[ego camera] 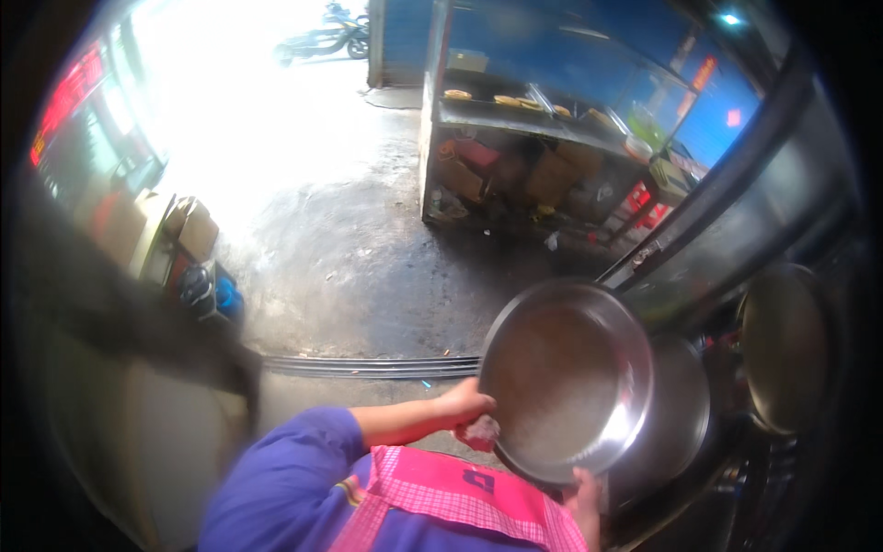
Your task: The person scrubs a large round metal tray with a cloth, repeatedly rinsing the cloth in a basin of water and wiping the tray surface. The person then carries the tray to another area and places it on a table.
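Observation:
A wide, round stainless-steel basin [559,386] is tilted in front of me, its open side towards the camera. My left hand [465,403] grips the basin's left rim, and a bunched, damp-looking cloth [481,433] hangs from that hand against the metal. At the near rim is my right hand [586,493], its thumb on the edge and its other fingers mostly hidden. The inside looks brownish and hazy; whether it holds liquid is hard to tell. Partly covered by the basin, a larger metal pot [686,407] stands to its right.
A round metal lid or pan [786,352] stands at the far right. Metal door tracks [372,367] cross the floor ahead. Beyond, flatbreads [507,101] lie on a metal counter [538,124], with cardboard boxes [552,176] beneath. Boxes [196,231] line the left side; a scooter [331,38] is outside.

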### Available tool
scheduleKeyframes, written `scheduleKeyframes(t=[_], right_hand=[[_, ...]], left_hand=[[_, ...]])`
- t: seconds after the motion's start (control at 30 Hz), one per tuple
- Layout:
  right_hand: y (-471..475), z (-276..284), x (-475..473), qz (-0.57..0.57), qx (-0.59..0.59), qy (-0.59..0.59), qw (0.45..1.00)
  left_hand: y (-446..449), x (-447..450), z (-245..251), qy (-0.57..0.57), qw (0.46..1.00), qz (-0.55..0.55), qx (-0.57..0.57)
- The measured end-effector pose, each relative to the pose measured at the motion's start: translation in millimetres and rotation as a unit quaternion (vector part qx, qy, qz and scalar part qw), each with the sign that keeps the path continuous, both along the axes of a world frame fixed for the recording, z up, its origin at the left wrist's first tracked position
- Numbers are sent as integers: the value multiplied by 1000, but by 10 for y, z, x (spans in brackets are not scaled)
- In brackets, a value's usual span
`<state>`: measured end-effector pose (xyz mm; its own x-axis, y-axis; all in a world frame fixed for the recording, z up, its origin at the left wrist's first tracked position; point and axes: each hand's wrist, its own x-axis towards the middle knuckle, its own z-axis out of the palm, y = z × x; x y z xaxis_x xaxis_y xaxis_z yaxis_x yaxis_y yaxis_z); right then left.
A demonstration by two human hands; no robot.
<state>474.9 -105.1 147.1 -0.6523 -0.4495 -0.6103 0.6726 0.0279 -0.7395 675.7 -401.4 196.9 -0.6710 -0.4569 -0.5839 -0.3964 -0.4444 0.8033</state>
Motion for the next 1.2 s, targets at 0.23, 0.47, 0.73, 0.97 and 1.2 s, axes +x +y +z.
scheduleKeyframes(t=[0.23,0.47,0.73,0.97,1.2], right_hand=[[-1868,-262,-19,176,25,44,983],[-4341,-314,-954,334,5,164,928],[-7106,-288,-1791,533,4,269,802],[-7553,-895,-2020,381,197,415,802],[-7225,-1062,-2248,134,183,424,877]], left_hand=[[-1085,889,-109,13,978,204,41],[-1968,848,-164,65,906,409,87],[-3034,199,-280,23,876,477,72],[-4183,-72,-860,-41,900,432,39],[-5477,-712,-703,-48,972,228,-6]])
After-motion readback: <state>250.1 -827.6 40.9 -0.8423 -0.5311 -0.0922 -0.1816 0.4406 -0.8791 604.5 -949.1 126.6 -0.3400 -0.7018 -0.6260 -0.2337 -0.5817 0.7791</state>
